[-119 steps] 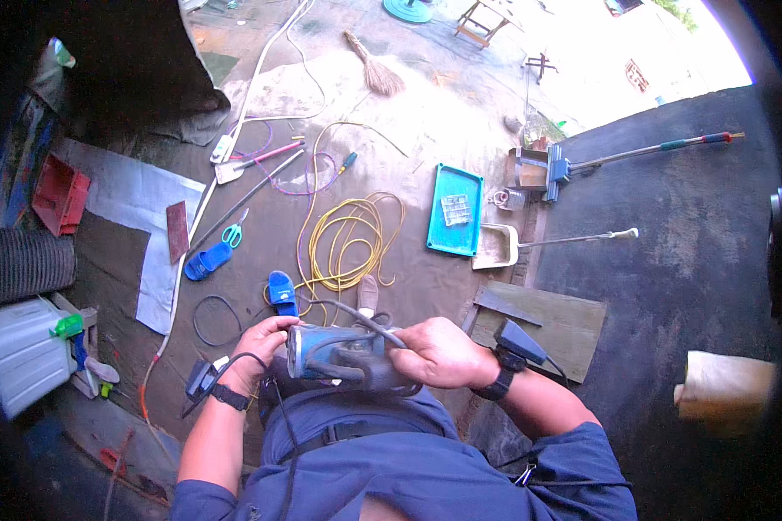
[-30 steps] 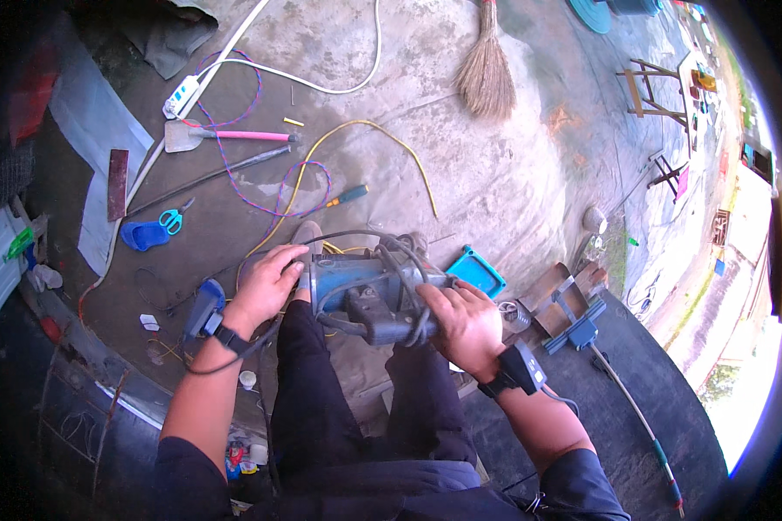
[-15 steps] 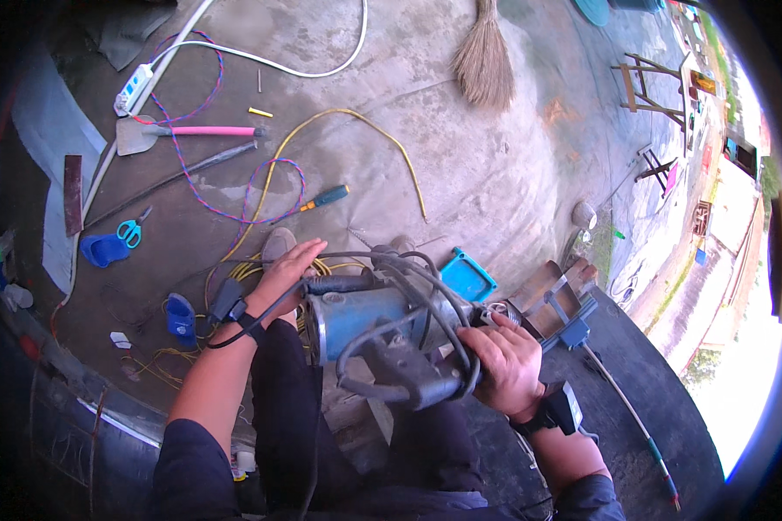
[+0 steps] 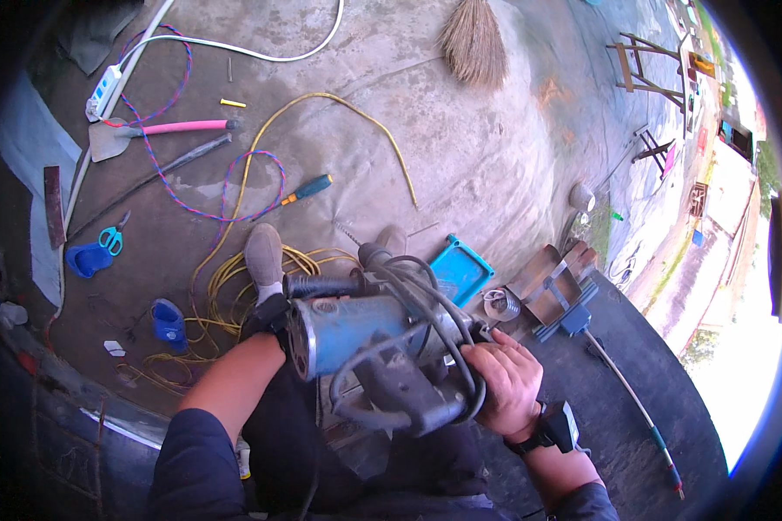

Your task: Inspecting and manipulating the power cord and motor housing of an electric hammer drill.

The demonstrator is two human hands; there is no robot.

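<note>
A blue hammer drill (image 4: 356, 334) with a black handle and side grip lies across my lap. Its dark cable (image 4: 430, 291) loops round the body, and a twisted bit (image 4: 346, 231) points away from me. Curled fingers of my right hand (image 4: 506, 382) grip the drill's right end, next to the cable loops. At the drill's left end my left forearm (image 4: 235, 369) reaches in; the left hand itself is hidden behind the body, so its fingers do not show.
Beyond my shoes lie a coiled yellow cable (image 4: 226, 282), a screwdriver (image 4: 308, 189), a pink-handled trowel (image 4: 182, 128) and blue scissors (image 4: 111, 239). A turquoise tray (image 4: 460, 269) and a metal frame with a long rod (image 4: 621, 382) sit to the right; a broom (image 4: 476, 48) is farther off.
My left hand, earlier stretched out above the drill's left end, has dropped behind the body out of sight. The right hand keeps its hold. The view has shifted slightly.
</note>
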